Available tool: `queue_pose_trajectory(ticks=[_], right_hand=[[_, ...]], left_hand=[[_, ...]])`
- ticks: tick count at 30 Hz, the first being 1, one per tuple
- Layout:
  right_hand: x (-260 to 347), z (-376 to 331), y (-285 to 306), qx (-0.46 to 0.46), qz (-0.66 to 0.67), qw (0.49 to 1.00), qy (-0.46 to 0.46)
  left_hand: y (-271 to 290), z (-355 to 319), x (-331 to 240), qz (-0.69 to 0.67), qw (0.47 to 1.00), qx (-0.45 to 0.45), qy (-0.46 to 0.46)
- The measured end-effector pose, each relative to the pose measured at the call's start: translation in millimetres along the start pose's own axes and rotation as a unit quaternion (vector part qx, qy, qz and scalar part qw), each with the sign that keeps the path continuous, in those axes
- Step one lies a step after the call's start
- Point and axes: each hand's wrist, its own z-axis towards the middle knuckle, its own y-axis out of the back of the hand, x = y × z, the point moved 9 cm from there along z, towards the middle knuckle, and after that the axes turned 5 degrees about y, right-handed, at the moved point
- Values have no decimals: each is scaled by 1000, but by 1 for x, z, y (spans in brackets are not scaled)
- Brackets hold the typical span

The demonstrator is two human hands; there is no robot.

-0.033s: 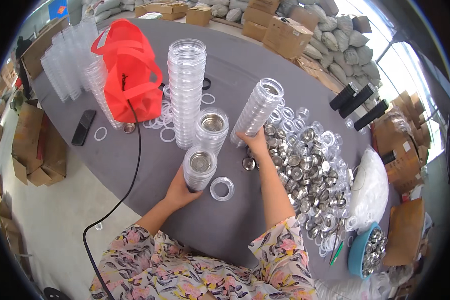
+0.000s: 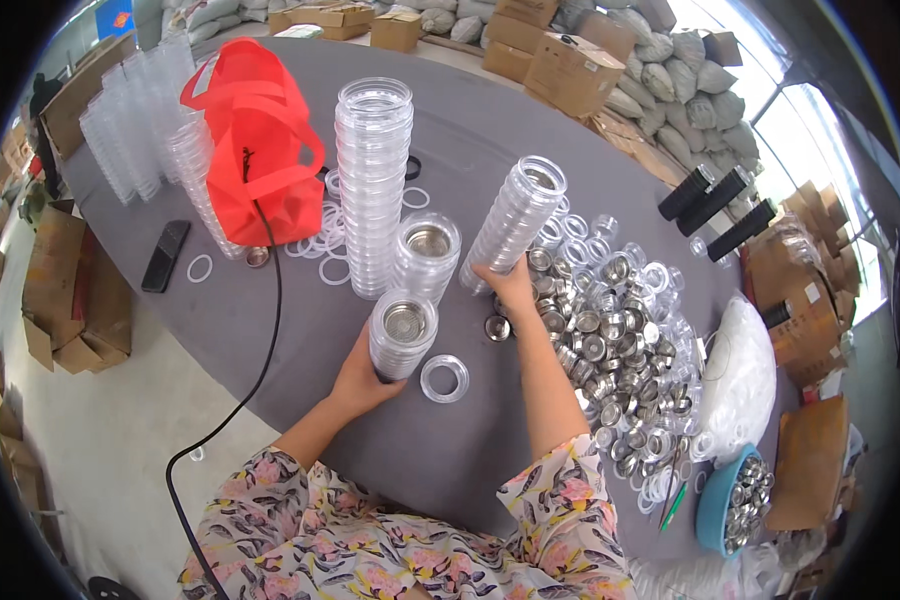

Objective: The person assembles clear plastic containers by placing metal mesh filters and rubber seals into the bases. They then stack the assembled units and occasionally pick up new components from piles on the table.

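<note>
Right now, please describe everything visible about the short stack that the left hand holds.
The short stack is a column of clear plastic ring-shaped pieces, seemingly nested, with a round metal mesh insert showing at its top. It stands nearly upright on the grey table, in front of a taller similar stack. The left hand grips its lower side from the left. A single clear ring lies just to its right; whether they touch is unclear.

Packing workshop: cardboard boxes, stuffed sacks, heaped metal parts.
</note>
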Motion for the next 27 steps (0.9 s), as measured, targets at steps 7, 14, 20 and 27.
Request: queue_pose_trajectory(ticks=[7,14,20,27], right_hand=[[0,-2,-4,-10,67,997,-25],[-3,2,-8,3,56,998,-33],[3,4,-15,29,94,993,-70],[-12,9,-10,66,74,993,-69]], left_hand=[[-4,35,3,-35,999,-11,11],[-16,69,7,-24,999,-18,-14],[-14,95,5,13,998,-42,-46],[-20,101,-1,6,995,-42,-85]])
